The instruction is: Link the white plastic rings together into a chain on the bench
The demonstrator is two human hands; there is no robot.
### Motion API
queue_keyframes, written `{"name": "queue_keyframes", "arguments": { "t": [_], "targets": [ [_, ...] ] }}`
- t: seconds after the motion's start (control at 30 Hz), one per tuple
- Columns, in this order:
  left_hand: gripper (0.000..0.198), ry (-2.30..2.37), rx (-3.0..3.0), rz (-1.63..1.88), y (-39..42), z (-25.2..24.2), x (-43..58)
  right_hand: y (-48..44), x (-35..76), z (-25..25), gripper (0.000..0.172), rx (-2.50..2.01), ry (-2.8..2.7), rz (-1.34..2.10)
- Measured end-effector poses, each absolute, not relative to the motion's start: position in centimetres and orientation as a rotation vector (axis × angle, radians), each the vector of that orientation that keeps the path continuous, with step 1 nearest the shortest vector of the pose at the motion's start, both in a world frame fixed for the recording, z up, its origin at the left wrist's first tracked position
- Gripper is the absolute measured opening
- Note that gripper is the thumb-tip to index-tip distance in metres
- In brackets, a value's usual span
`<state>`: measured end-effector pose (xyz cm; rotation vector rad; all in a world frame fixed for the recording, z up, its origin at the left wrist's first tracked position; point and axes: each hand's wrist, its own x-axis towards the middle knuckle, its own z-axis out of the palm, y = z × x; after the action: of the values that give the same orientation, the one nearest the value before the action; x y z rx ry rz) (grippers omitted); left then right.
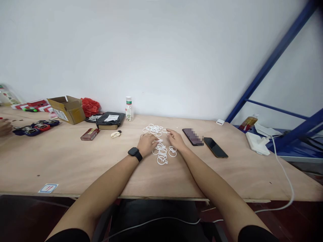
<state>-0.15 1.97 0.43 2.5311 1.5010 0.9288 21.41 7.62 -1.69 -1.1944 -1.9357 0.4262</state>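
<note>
White plastic rings with small clips, like curtain rings, lie in a far pile and a nearer pile at the middle of the table. Between the two piles, my left hand has its fingers closed at a white curtain ring. My right hand is on the other side, thumb and fingers apart, with its fingertips beside a single ring at the edge of the far pile. Below my right palm lie a couple of separate rings.
Two phones, one dark and one black, lie to the right. A bottle stands near the wall. Leftward are a black parcel, a maroon box, an open carton and another person's hand.
</note>
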Motion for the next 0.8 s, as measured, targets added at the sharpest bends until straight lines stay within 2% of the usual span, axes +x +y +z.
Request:
{"name": "queue_keyframes", "arguments": {
  "t": [0.17,0.33,0.43,0.53,0.6,0.67,0.73,0.8],
  "targets": [
    [0.031,1.340,2.558,0.762,1.2,0.8,0.5,10.4,21.7,-2.4,0.057,-1.296,-2.220,0.215],
    [0.030,1.348,2.519,0.842,1.1,0.8,0.4,11.2,22.5,-2.4,0.042,-1.361,-2.240,0.238],
    [0.028,1.387,2.488,0.926,1.8,0.3,-0.1,10.2,22.8,-2.2,0.032,-1.259,-2.180,0.386],
    [0.031,1.406,2.489,1.087,2.3,-0.1,-0.3,8.0,21.8,-1.4,0.024,-1.093,-1.906,0.739],
    [0.039,1.371,2.500,1.183,2.4,0.0,-0.2,6.2,20.4,-0.7,0.025,-0.963,-1.714,1.011],
    [0.038,1.339,2.498,1.192,2.2,0.2,0.0,4.7,19.1,0.1,0.028,-0.880,-1.591,1.218],
    [0.033,1.356,2.483,1.127,1.9,0.4,0.2,3.7,18.1,0.7,0.031,-0.828,-1.494,1.277],
    [0.038,1.386,2.475,1.075,1.7,0.6,0.3,3.2,17.6,1.0,0.032,-0.813,-1.447,1.296]
  ]
}}
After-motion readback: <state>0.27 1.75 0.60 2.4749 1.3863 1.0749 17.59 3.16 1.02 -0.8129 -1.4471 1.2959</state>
